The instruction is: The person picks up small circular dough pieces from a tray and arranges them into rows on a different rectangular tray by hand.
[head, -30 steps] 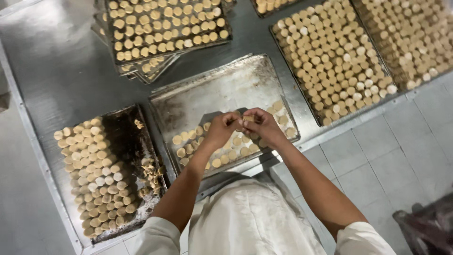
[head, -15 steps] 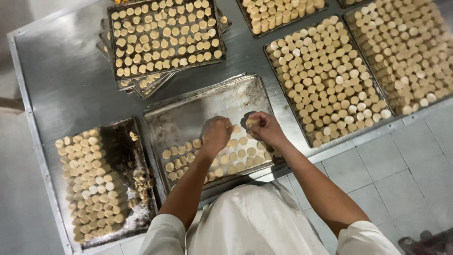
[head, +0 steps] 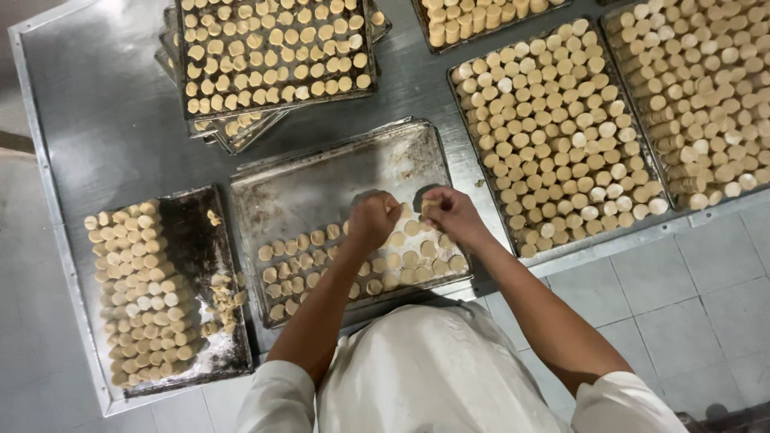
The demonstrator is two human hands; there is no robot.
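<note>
From the head view, the person stands at a shiny metal surface [head: 104, 112] and leans over a baking tray [head: 321, 180] in the middle. A moment ago both hands were bunched close together over the tray, near its right side; now they sit a bit apart and lower, right on the rows of little round dough pieces [head: 409, 261]. The left hand [head: 373, 218] is curled, its grip closed down on the pieces, but I cannot tell if it holds 1. The right hand [head: 451, 212] has its fingers pinched together at the top row, and I cannot see what is inside. The tray looks only part full, with bare metal at the back. Full trays [head: 561, 128] sit to the right, a stack of trays [head: 273, 48] behind, and a dark tray [head: 188, 240] to the left.
</note>
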